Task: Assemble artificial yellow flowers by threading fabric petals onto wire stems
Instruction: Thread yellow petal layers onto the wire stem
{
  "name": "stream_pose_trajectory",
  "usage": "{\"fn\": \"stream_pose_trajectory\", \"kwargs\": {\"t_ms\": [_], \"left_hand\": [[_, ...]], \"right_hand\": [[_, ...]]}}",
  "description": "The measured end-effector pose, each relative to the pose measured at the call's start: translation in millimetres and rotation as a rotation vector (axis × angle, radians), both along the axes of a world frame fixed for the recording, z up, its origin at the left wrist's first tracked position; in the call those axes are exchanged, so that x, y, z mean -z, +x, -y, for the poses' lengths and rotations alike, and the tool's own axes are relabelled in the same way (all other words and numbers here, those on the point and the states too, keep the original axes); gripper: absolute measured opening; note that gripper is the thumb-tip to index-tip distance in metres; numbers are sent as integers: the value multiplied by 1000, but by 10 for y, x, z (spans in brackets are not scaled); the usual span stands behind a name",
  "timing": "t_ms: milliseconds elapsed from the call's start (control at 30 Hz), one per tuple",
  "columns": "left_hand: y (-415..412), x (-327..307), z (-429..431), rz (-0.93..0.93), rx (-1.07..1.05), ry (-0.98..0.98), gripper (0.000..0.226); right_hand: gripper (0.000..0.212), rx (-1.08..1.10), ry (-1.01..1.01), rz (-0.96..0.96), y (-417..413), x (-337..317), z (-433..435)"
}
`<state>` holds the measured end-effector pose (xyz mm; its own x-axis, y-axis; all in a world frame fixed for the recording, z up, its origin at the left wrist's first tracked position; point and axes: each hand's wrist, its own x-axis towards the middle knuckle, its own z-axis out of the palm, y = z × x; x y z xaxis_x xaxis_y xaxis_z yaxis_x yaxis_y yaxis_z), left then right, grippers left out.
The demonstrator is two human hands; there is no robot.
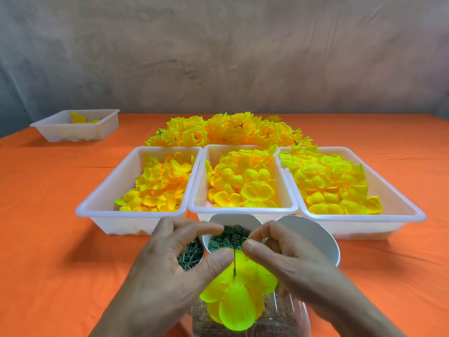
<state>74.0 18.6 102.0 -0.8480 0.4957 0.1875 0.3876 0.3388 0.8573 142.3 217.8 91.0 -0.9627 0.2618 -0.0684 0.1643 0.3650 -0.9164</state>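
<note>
At six o'clock, the left hand [175, 259] grips the yellow petals [239, 300] from nine o'clock, steadying them around the upright wire stem [234, 262]; the right hand [289, 259], at three o'clock, has thumb and forefinger nearly closed by the stem's tip, perhaps guiding a small piece; I cannot tell.

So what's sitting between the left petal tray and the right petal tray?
A middle white tray of yellow petals sits between the left tray and right tray, seen in the head view.
</note>
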Motion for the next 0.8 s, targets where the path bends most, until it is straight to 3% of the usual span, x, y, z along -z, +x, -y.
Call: {"fn": "stream_pose_trajectory", "kwargs": {"t_ms": [100,267,467,800], "left_hand": [[0,-135,-61,-38,111,139,46],[43,-20,-335,-19,319,61,28],[-2,253,-420,130,332,77,26],[26,374,-450,93,281,76,15]], "right_hand": [[32,71,195,-98,-38,-67,-125],[22,102,85,-117,-52,-101,-203],[16,98,108,-120,-36,-66,-250],[11,186,142,-157,-192,-58,-537]]}}
